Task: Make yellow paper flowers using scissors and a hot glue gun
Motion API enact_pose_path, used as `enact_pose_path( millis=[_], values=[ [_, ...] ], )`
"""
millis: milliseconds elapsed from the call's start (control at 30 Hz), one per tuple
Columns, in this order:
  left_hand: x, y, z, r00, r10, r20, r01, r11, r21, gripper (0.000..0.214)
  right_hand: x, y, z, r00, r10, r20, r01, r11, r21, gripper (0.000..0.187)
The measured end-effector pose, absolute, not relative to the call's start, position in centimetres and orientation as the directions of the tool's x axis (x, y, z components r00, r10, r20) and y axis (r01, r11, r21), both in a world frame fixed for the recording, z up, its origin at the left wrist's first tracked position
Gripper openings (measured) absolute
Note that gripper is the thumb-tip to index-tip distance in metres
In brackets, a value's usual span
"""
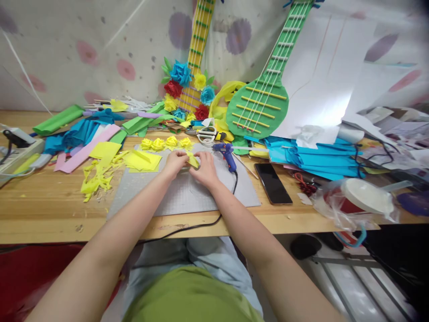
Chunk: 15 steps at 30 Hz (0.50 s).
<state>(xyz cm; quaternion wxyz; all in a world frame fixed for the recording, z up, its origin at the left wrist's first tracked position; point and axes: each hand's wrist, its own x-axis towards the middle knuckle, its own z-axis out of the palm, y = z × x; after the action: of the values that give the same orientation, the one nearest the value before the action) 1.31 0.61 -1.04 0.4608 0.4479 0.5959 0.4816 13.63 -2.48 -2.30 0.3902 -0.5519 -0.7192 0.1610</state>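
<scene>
Both of my hands meet over the grey cutting mat (187,197). A small piece of yellow crepe paper (192,160) is pinched between them. The fingers of my left hand (176,162) close on its left end, and my right hand (205,170) grips its right side. Just beyond them, several yellow paper flowers (158,144) sit in a row along the mat's far edge. To the left lies a stack of yellow paper squares (143,161). A blue glue gun (228,155) rests close to my right hand, its black cord running toward me.
White-handled scissors (207,135) lie behind the mat. A yellow paper guitar with flowers (196,58) and a green one (258,107) lean at the back. Yellow scraps (97,176) lie left; a phone (273,183), blue paper (311,156) and a bagged cup (363,199) are right.
</scene>
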Motion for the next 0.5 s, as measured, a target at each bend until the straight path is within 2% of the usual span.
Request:
enact_pose_path(
  millis=[67, 133, 300, 400, 433, 500],
  values=[
    [1.2, -0.2, -1.0, -0.152, 0.973, -0.174, -0.083, 0.163, 0.983, 0.019, 13.7, -2.3, -2.6, -0.093, 0.903, 0.420, 0.701, 0.359, -0.616, 0.042],
    [1.1, -1.0, -0.8, -0.127, 0.971, -0.202, -0.180, 0.178, 0.967, 0.020, 13.7, -2.0, -2.9, -0.101, 0.895, 0.433, 0.725, 0.365, -0.585, 0.043],
    [1.2, -2.6, -0.7, -0.092, 0.967, -0.238, -0.227, 0.212, 0.951, 0.028, 13.6, -1.6, -3.4, -0.128, 0.903, 0.410, 0.760, 0.355, -0.545, 0.040],
    [1.3, -3.0, -1.6, -0.105, 0.966, -0.237, -0.156, 0.219, 0.963, 0.035, 13.4, -1.6, -3.1, -0.150, 0.907, 0.394, 0.776, 0.355, -0.522, 0.036],
    [1.2, -3.0, -2.0, -0.107, 0.970, -0.219, -0.081, 0.211, 0.974, 0.037, 13.3, -1.6, -3.0, -0.156, 0.911, 0.381, 0.780, 0.350, -0.518, 0.035],
    [0.8, -3.0, -2.6, -0.129, 0.986, -0.104, 0.186, 0.127, 0.974, 0.041, 13.2, -1.6, -2.9, -0.158, 0.924, 0.349, 0.788, 0.331, -0.519, 0.034]
  ],
)
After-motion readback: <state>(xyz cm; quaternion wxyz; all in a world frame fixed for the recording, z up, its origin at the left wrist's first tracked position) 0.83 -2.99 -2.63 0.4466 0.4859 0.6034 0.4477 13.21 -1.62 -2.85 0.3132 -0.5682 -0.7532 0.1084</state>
